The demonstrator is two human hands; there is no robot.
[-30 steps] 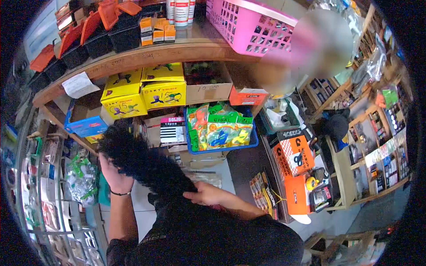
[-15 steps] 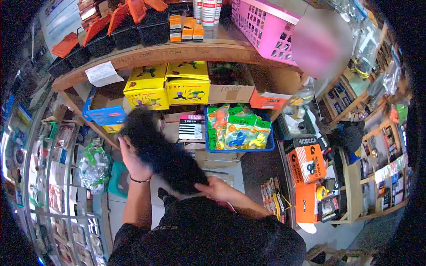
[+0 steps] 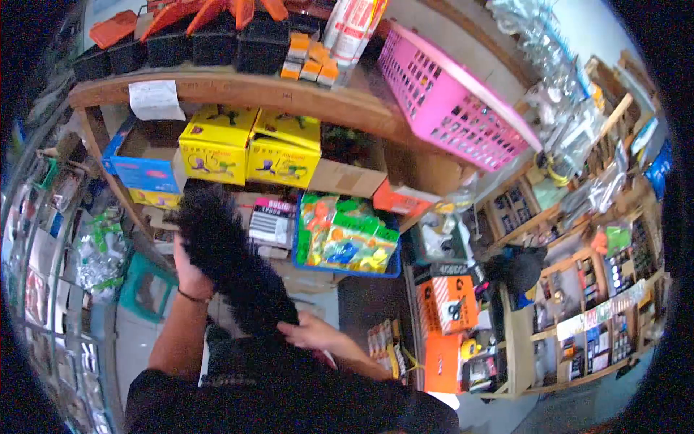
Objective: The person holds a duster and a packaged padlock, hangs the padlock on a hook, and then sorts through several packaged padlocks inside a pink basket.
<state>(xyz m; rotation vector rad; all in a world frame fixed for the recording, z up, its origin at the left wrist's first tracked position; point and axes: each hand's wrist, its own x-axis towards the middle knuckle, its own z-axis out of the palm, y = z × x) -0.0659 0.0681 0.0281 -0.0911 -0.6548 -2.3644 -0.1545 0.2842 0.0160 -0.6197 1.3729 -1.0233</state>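
A long, black, fluffy duster slants across the front of my body, its upper end near the yellow boxes. My left hand supports it from the left side, with the fingers mostly hidden behind the dark fibres. At its lower end, my right hand is closed on the duster with thumb and fingers. Whether it has a handle is not visible.
Ahead is a wooden shelf with yellow boxes, a blue tray of bagged goods and a pink basket. Orange boxes stand to the right. A glass display rack lines the left.
The view has turned and tilted, so shelf and goods sit further left and the pink basket shows fully. Both hands still hold the duster, which is now less blurred.
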